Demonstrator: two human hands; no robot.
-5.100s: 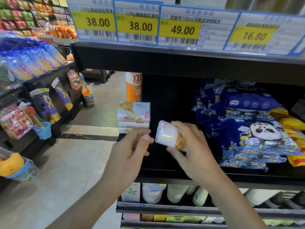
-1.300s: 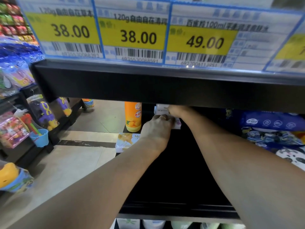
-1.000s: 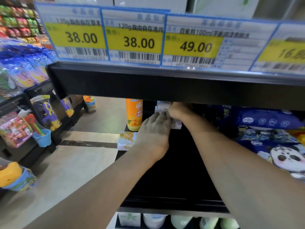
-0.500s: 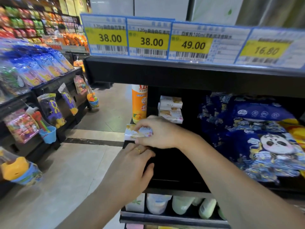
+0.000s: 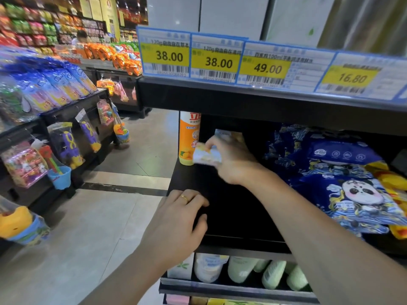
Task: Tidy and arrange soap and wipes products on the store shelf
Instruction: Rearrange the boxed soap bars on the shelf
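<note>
- One soap bar (image 5: pixel 207 155) is in the air above the dark shelf (image 5: pixel 231 216), pinched at its right end by the right hand (image 5: pixel 233 160), just beside the orange bottle (image 5: pixel 189 139). The pack is blurred, so its printing cannot be read.
- Only the fingers at one end seem to hold the bar, so a slippery wrapper could let it tip or slide out and fall to the shelf or the floor beyond the shelf's open left end.
- Behind the hand, part of a soap stack (image 5: pixel 229 135) shows at the back. A bar set down crooked on it could push the stack over, since the hand hides most of it and the placement is half blind.
- The bottle stands upright at the very corner of the shelf. A knock from the bar or the knuckles could send it off the edge.
- The left hand (image 5: pixel 178 219) rests flat on the front of the shelf, fingers relaxed and holding nothing. It steadies the reach, but it is too low to catch a dropped bar.
- Blue panda wipes packs (image 5: pixel 352 194) lie heaped and leaning at the right. A wide sweep of the right forearm could drag them forward.
- Reaching under the overhanging shelf with the price tags (image 5: pixel 220 60) leaves little headroom for lifting the bar.
</note>
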